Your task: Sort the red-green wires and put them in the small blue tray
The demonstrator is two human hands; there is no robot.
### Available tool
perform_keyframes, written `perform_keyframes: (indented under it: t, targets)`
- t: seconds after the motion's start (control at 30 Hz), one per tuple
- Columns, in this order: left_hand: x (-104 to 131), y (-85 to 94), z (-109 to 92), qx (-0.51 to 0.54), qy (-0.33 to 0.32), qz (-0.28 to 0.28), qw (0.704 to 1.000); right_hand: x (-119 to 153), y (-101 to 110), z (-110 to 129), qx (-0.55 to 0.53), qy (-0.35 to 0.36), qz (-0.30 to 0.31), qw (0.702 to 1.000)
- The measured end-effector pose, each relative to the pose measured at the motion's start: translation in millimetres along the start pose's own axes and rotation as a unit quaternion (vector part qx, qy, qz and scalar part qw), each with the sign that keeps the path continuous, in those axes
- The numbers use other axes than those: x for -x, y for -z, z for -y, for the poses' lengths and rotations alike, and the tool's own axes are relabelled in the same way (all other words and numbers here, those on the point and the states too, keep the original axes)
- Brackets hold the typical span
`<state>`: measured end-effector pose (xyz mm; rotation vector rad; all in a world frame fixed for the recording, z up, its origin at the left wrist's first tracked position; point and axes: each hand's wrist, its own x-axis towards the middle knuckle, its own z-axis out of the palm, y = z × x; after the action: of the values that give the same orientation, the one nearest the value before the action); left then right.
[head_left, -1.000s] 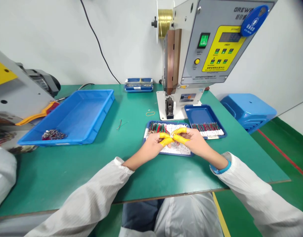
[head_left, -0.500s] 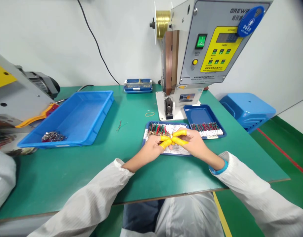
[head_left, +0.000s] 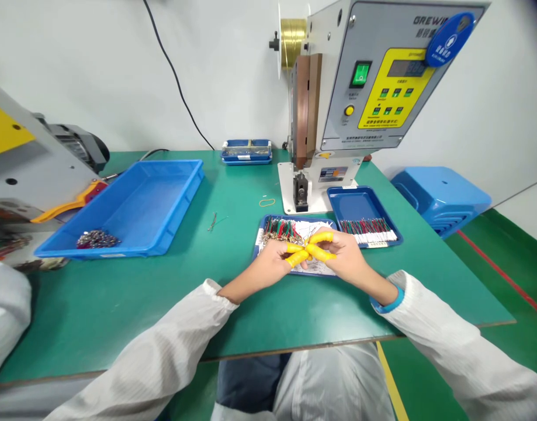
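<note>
My left hand (head_left: 277,259) and my right hand (head_left: 338,252) meet fingertip to fingertip, both pinched closed, with yellow wraps on thumbs and index fingers. What they pinch is too small to make out; thin wire ends show just above the fingertips. Beneath them lies a blue tray (head_left: 258,234) lined with white material, holding a bundle of red, green and black wires (head_left: 280,227) on its left side. To the right, a second blue tray (head_left: 356,202) holds a row of similar wires (head_left: 367,228) with white ends.
A crimping machine (head_left: 369,76) with a gold strip reel (head_left: 293,44) stands behind the trays. On the left are a large blue bin (head_left: 141,199) with metal parts and another machine (head_left: 27,169). A loose wire (head_left: 212,221) and a rubber band (head_left: 267,202) lie on the green table (head_left: 163,310).
The view has shifted slightly. My hands remain together over the tray, the fingertips now pressed a little closer and overlapping.
</note>
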<state>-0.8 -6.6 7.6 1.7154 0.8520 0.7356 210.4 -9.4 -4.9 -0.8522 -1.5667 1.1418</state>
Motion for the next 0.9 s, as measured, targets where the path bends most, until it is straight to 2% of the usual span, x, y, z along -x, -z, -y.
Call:
perform_keyframes:
  t: [0.2, 0.3, 0.47, 0.63, 0.9]
  targets:
    - [-3.4, -0.2, -2.0, 0.076, 0.044, 0.017, 0.996, -1.7, 2.5, 5.8, -0.005, 0.033, 0.023, 0.999]
    - [-4.2, 2.5, 1.6, 0.110, 0.067, 0.020, 0.992, -3.7, 3.4, 9.5, 0.026, 0.048, 0.030, 0.998]
    - [-5.3, 5.3, 10.6, 0.114, 0.089, 0.018, 0.989, -5.0, 2.8, 14.7, 0.085, 0.089, 0.045, 0.991]
    - [-7.5, 6.1, 8.1, 0.125, 0.102, 0.009, 0.987, -5.2, 2.9, 11.8, 0.108, 0.114, 0.029, 0.987]
    - [-7.2, 4.3, 4.5, 0.134, 0.110, -0.021, 0.985, -6.1, 4.8, 4.9, 0.052, 0.070, 0.013, 0.996]
